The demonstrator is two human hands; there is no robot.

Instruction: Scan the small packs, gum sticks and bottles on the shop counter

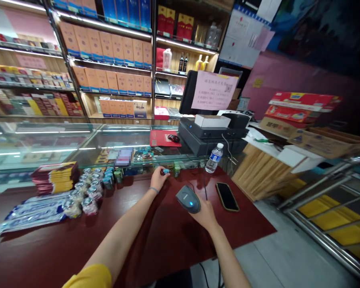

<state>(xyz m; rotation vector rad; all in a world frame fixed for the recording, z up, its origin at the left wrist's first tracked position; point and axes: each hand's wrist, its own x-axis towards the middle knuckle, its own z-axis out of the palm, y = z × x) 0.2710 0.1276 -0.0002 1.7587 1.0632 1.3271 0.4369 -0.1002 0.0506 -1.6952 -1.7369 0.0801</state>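
Note:
My right hand is wrapped round a dark grey barcode scanner with a lit blue light on its top. My left hand pinches a small blue cylindrical container by the far edge of the red-brown table. Just right of that container stands a small green container. Further left are several small blue containers, a green one and clear silver-lidded jars. The labels are too small to read.
A water bottle and a phone are on the table's right side. Stacked packets and long blue-white packs lie left. Behind are a glass counter, a mouse and a monitor.

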